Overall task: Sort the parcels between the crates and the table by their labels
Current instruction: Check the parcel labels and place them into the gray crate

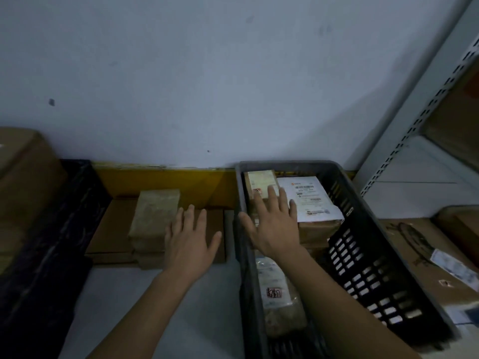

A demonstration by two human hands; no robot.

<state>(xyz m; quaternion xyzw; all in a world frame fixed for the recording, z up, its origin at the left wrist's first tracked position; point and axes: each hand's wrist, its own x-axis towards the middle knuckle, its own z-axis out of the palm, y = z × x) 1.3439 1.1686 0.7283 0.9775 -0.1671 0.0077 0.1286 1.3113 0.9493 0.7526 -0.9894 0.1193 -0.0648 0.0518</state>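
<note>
Both hands are spread flat with straight fingers and hold nothing: the left hand [190, 238] at centre frame over the flat brown parcels [111, 229] on the table [155, 307], the right hand [272, 224] inside the grey crate [363, 255] at right of centre, over its parcels. Nearest in that crate lies a pale bagged parcel [277, 299]; further back, a white-labelled parcel [311, 198]. Beside the left hand sits a small tan box [153, 216]. At the left edge of the frame stands a black crate [39, 268].

I see bare table [155, 301] between the black crate [46, 255] and grey crate [363, 255]; stacked parcels [155, 218] block the far end, boxes [427, 255] crowd the right.
</note>
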